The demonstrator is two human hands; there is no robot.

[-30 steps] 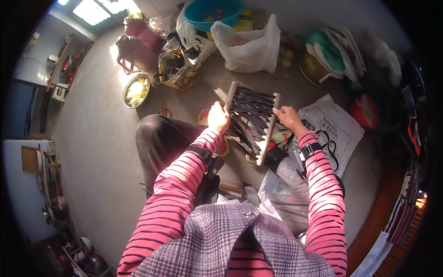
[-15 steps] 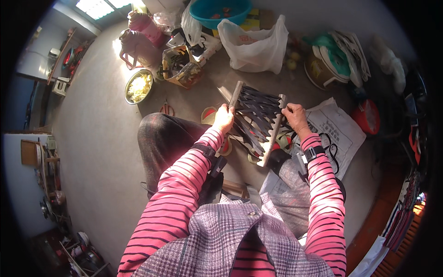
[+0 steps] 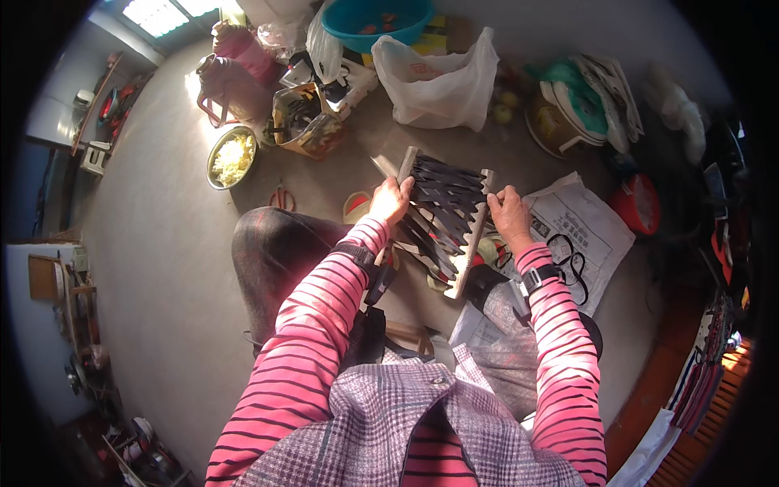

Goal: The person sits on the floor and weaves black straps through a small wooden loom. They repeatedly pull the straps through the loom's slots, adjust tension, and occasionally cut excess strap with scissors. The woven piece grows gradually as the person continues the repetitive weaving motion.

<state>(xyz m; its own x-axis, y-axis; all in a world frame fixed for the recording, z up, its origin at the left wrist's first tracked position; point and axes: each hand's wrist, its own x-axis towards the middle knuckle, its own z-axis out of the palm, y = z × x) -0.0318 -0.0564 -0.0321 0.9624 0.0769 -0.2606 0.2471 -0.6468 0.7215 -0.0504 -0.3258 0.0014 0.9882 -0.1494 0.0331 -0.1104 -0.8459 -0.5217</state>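
I hold a wooden frame [image 3: 473, 235] strung with several black bands [image 3: 442, 199] in front of me, tilted over my knees. My left hand [image 3: 391, 200] grips the frame's left bar near its top. My right hand [image 3: 510, 217] grips the right bar at about the same height. The bands run across between the two bars, and some hang loose toward the lower end. Both arms wear pink striped sleeves, and a dark watch [image 3: 537, 278] sits on the right wrist.
On the floor lie a printed white sheet [image 3: 580, 231] with black loops on it, a white plastic bag [image 3: 438, 77], a teal basin [image 3: 377, 20], a metal bowl of yellow food [image 3: 231, 157], red scissors [image 3: 281, 198], a basket [image 3: 304, 122] and a red lid [image 3: 637, 203].
The frame and both hands have kept the same hold. The view shifted slightly, so everything sits a little lower and to the right in the picture.
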